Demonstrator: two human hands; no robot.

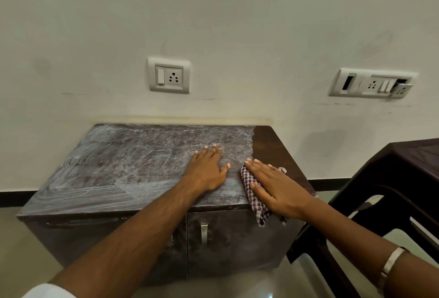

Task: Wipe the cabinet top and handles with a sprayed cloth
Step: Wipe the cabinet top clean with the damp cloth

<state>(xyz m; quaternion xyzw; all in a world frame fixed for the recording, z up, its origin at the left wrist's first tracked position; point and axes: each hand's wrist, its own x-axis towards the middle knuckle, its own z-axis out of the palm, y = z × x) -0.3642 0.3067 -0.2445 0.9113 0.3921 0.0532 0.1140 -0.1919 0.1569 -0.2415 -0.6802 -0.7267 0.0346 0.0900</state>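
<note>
half the cloth (249, 180) hidden under right hand (278, 187)

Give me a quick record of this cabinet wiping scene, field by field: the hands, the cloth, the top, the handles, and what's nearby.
left hand: flat on the cabinet top, fingers straight
right hand: flat, pressing the cloth
cloth: checked, one end hanging over the front edge
cabinet top: mostly dusty grey, dark clean strip at right
door handle: metal, untouched
nearby: dark chair at right; wall socket above

Dim, soft light; wide-angle edge distortion
</note>
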